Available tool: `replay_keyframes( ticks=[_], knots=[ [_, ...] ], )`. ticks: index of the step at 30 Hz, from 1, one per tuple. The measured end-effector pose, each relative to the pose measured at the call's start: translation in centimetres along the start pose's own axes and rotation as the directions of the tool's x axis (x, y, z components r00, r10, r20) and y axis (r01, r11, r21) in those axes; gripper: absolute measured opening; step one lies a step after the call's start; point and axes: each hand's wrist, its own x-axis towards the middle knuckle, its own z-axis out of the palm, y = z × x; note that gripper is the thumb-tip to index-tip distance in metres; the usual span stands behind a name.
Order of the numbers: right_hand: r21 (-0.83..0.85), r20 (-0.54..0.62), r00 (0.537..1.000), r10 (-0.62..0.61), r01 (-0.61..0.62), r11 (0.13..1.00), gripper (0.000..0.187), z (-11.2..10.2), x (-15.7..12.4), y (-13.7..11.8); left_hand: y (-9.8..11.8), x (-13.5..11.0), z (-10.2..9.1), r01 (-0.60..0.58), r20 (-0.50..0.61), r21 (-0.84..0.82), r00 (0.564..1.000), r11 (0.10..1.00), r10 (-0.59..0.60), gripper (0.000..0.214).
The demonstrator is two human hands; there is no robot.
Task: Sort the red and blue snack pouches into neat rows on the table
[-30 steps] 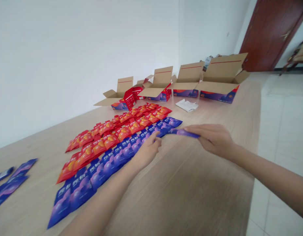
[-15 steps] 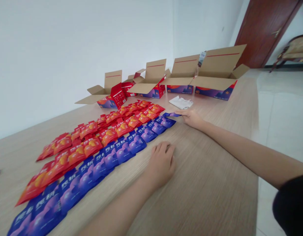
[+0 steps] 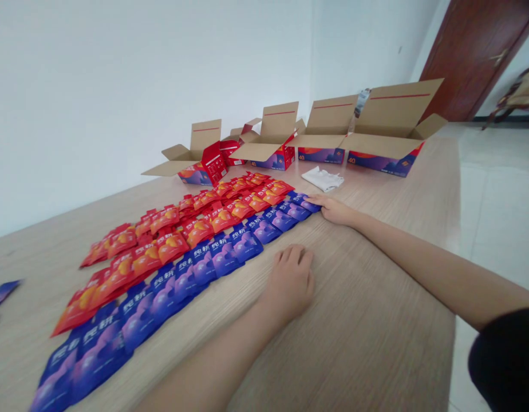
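Note:
Blue pouches [image 3: 221,256] with white lettering overlap in a long slanting row on the wooden table. At the row's far right end, my right hand [image 3: 333,208] pinches the edge of the last blue pouch [image 3: 302,200], which lies almost flat over its neighbour. My left hand [image 3: 291,280] rests palm down on the table just in front of the row, its fingers curled in a loose fist, apart from the pouches and seemingly with nothing in it. Behind the blue row, red-orange pouches [image 3: 198,229] lie in overlapping rows.
Several open cardboard boxes [image 3: 385,162] stand along the back with flaps raised. A white cloth or crumpled bag [image 3: 323,178] lies in front of them. More blue packaging [image 3: 2,294] shows at the left edge. The table's right edge [image 3: 454,343] borders the pale floor.
My right hand has laid the blue pouch down onto the row's far end; before, it was held edge-on there. My left hand stays in about the same place. The view has shifted slightly left.

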Motion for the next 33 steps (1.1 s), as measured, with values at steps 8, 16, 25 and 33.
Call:
replay_keyframes(
  ticks=[8,16,25,33],
  knots=[
    [-0.073,-0.191,0.978,-0.078,0.065,0.995,0.051,-1.0,-2.1,-1.3,2.2,-3.7,0.1,0.005,0.024,0.021,1.0,1.0,-0.005,0.048],
    [0.031,-0.359,0.926,-0.121,0.142,0.989,0.023,1.2,-2.2,-14.2,1.3,-18.7,-9.1,-0.025,0.159,-0.032,0.987,0.999,0.029,0.043],
    [0.515,0.186,0.579,-0.794,0.631,0.58,0.046,18.6,3.5,-47.9,-8.8,-45.2,-21.9,0.754,-0.329,0.062,0.634,0.654,-0.7,0.033],
    [0.136,0.6,0.484,-0.637,0.723,0.677,0.063,30.1,12.0,-66.3,-3.2,-54.6,-20.9,0.741,-0.294,-0.374,0.475,0.557,-0.83,0.028]
  ],
)
